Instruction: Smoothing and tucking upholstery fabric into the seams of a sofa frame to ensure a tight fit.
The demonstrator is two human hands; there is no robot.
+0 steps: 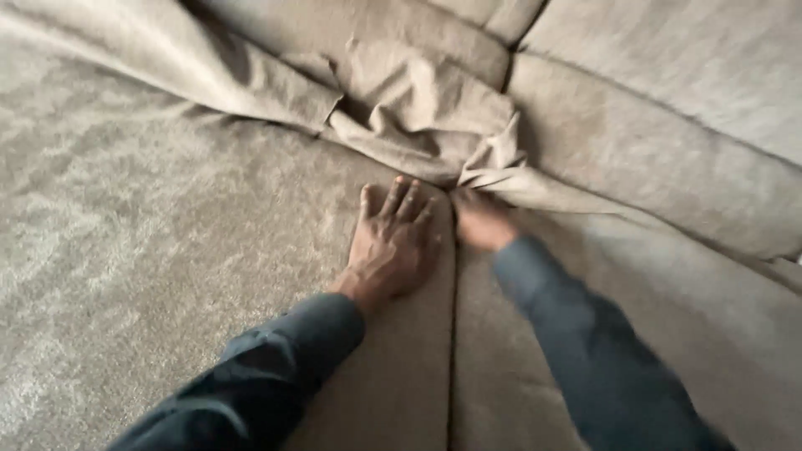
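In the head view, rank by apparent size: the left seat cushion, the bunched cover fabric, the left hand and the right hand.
1. left seat cushion
2. bunched cover fabric
3. left hand
4. right hand, blurred and partly tucked under fabric, so its smaller look is unsure.

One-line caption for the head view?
Left hand flat on sofa cushion; right hand at bunched cover.

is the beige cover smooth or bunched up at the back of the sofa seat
Bunched up: the beige cover lies in loose folds above the seat seam, where the right hand grips its edge.
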